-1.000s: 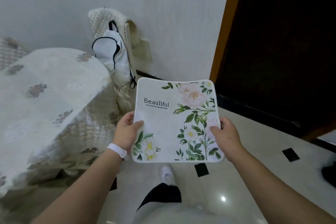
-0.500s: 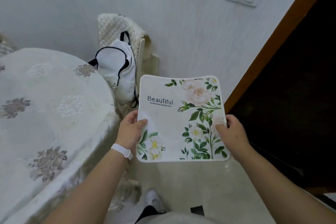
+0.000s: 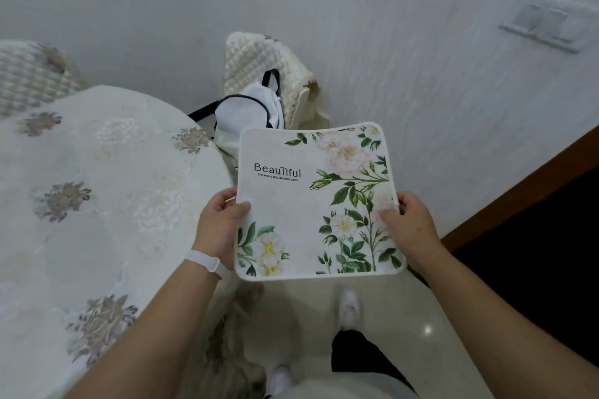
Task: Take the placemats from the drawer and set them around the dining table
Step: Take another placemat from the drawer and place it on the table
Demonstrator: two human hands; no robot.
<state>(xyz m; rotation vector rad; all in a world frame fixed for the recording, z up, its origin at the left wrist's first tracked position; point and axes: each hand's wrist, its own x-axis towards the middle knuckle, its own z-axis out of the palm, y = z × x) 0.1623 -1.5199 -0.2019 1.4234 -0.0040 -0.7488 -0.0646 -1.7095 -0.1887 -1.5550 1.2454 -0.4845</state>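
Observation:
A white placemat [image 3: 301,204] printed with green leaves, pale flowers and the word "Beautiful" is held flat in the air in front of me. My left hand [image 3: 217,227] grips its left edge, thumb on top. Its right edge is gripped the same way by my right hand [image 3: 408,227]. Whether more mats lie stacked under it is hidden. The round dining table [image 3: 97,204], under a cream embroidered cloth, lies just to the left of the mat.
A chair with a quilted cover [image 3: 259,65] stands against the wall beyond the table, a white bag with black straps [image 3: 246,120] hanging on it. A dark wooden door [image 3: 534,236] is at the right. A wall switch [image 3: 547,21] sits upper right.
My view has swung left and closer to the table, which now fills more of the left side. Both hands keep the same hold on the placemat.

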